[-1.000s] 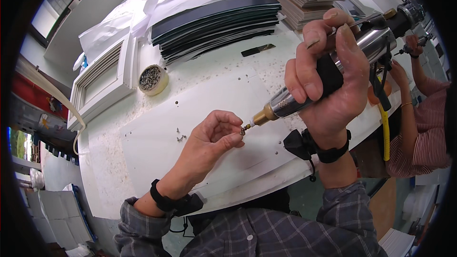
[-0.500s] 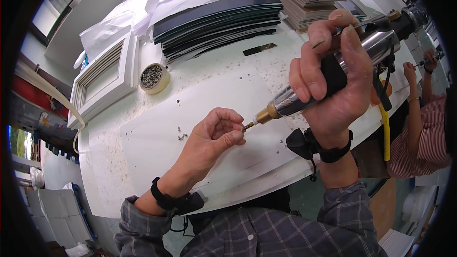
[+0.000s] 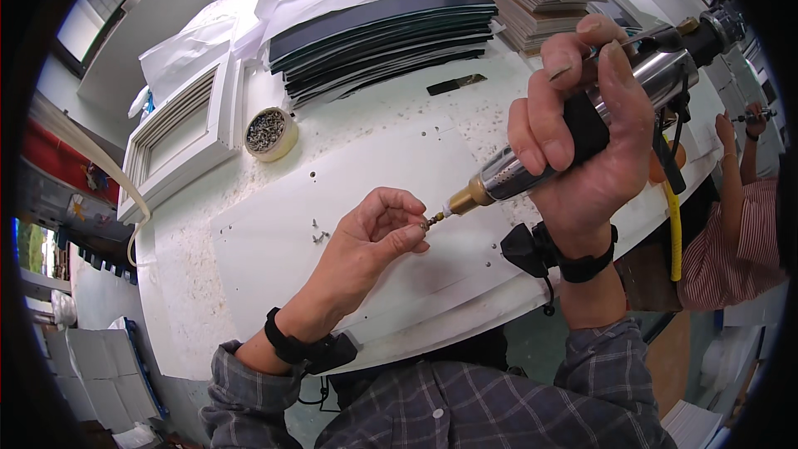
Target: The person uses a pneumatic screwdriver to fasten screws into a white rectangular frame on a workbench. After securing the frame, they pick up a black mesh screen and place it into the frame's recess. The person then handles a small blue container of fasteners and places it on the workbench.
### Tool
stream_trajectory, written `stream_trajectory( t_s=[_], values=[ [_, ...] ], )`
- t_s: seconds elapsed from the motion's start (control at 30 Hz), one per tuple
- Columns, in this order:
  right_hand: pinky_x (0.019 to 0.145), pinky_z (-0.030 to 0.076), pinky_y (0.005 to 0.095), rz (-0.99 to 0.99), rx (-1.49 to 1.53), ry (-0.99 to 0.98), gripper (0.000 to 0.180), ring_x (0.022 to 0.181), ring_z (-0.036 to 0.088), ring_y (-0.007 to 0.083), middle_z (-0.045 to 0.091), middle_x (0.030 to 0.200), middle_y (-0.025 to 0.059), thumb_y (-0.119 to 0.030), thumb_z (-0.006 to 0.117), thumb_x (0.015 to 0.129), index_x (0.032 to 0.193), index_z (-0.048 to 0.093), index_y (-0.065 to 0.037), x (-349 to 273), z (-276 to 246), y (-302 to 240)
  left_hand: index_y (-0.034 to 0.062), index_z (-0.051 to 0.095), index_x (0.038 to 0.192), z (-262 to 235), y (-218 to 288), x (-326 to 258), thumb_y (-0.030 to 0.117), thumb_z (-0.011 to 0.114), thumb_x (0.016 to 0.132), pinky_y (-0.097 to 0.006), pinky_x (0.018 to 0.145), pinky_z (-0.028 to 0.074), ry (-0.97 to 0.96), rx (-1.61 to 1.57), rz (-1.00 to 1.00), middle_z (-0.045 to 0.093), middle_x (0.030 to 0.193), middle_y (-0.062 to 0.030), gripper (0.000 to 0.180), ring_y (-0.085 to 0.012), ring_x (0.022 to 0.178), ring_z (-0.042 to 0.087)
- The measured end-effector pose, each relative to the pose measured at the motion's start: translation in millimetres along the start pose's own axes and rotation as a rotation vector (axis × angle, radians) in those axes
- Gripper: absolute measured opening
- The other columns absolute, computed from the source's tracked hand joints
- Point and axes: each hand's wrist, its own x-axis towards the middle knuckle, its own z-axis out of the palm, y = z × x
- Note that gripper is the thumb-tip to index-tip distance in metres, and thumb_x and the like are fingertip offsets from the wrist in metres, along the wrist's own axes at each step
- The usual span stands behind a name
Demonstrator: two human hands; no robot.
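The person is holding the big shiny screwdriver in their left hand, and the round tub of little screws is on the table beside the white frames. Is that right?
Not quite: the head view shows the power screwdriver in the right hand, not the left hand. The round tub of little screws is on the table beside the white frames, as you said.

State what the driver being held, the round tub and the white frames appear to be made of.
Driver: apparently metal; its barrel is polished, with bright reflections. The nose resembles brass, yellow and shiny. The black sleeve is dull, perhaps rubber. Tub: probably plastic; its yellowish wall looks translucent. White frames: smooth painted wood or plastic; the even surface leaves it open.
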Motion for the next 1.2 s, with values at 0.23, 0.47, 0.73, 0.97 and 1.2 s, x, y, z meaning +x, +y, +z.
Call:
stream_trajectory(
  t_s=[0.23, 0.47, 0.73, 0.97, 1.2],
  values=[
    [0.043, 0.042, 0.0234, -0.014, 0.005, -0.041, 0.032, 0.047, 0.042, 0.0065, 0.059, 0.103, 0.0074, -0.026, 0.040, 0.109, 0.130, 0.049, -0.004, 0, -2, 5, 0.0038, 0.059, 0.119, -1, 0, 0, 0.008, 0.067, 0.099, -0.029, 0.094, 0.056, -0.012, -0.013, -0.005, 0.061, 0.108, -0.0031, 0.021, -0.0108, 0.100, 0.061],
    [0.044, 0.043, 0.0240, 0.016, 0.074, 0.012, 0.031, 0.047, 0.043, 0.0063, 0.059, 0.103, 0.0075, -0.027, 0.039, 0.109, 0.128, 0.049, -0.004, 3, -4, 10, 0.0053, 0.059, 0.114, 4, 1, 3, 0.006, 0.067, 0.099, -0.028, 0.087, 0.054, 0.002, 0.053, 0.052, 0.063, 0.104, -0.0016, 0.017, -0.0111, 0.097, 0.063],
    [0.044, 0.045, 0.0254, 0.134, -0.279, 0.057, 0.024, 0.047, 0.053, 0.0102, 0.064, 0.083, 0.0105, -0.021, 0.064, 0.100, 0.110, 0.054, -0.001, 55, 10, 18, 0.0024, 0.058, 0.115, 9, 32, 53, 0.002, 0.061, 0.098, -0.028, 0.090, 0.052, 0.079, 0.644, 0.302, 0.068, 0.111, -0.0048, 0.017, -0.0117, 0.107, 0.065],
    [0.045, 0.046, 0.0235, 0.118, -0.523, -0.008, 0.017, 0.050, 0.055, 0.0061, 0.067, 0.080, 0.0055, -0.022, 0.066, 0.096, 0.095, 0.063, -0.005, 59, -14, 59, -0.0007, 0.054, 0.119, -6, 19, 99, 0.000, 0.049, 0.097, -0.035, 0.095, 0.051, 0.101, 0.775, 0.287, 0.071, 0.116, -0.0140, 0.022, -0.0244, 0.111, 0.067],
    [0.045, 0.045, 0.0227, 0.127, -0.536, 0.016, 0.017, 0.051, 0.056, 0.0058, 0.067, 0.080, 0.0058, -0.021, 0.067, 0.097, 0.092, 0.064, -0.005, 56, -25, 66, -0.0009, 0.052, 0.123, -9, 8, 107, -0.001, 0.047, 0.097, -0.030, 0.095, 0.048, 0.088, 0.752, 0.275, 0.068, 0.117, -0.0102, 0.026, -0.0151, 0.106, 0.062]
  ],
)
